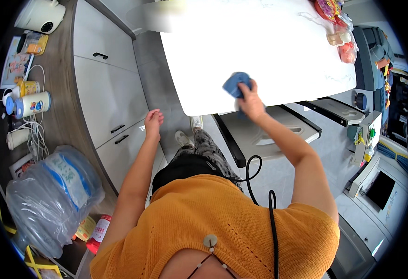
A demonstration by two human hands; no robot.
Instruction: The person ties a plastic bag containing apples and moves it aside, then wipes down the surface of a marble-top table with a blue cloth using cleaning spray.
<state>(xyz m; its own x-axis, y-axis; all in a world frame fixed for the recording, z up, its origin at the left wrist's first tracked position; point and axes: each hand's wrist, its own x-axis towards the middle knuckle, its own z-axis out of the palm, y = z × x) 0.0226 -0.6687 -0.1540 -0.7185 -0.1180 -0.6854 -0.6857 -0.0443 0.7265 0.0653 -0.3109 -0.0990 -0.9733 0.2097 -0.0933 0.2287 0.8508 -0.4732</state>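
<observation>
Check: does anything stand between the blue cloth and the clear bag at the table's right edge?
Nothing visible: from the blue cloth in the right hand, white tabletop runs unobstructed to the clear bag.

A white, grey-veined table [204,60] with a rounded near corner bears a blue cloth [234,84] near its close edge, and packages [328,9] and a small container [335,39] toward its far right. At left, a wood-grain counter [65,60] carries a white appliance [39,17], tangled cable [37,135] and a large water bottle [34,197].
</observation>
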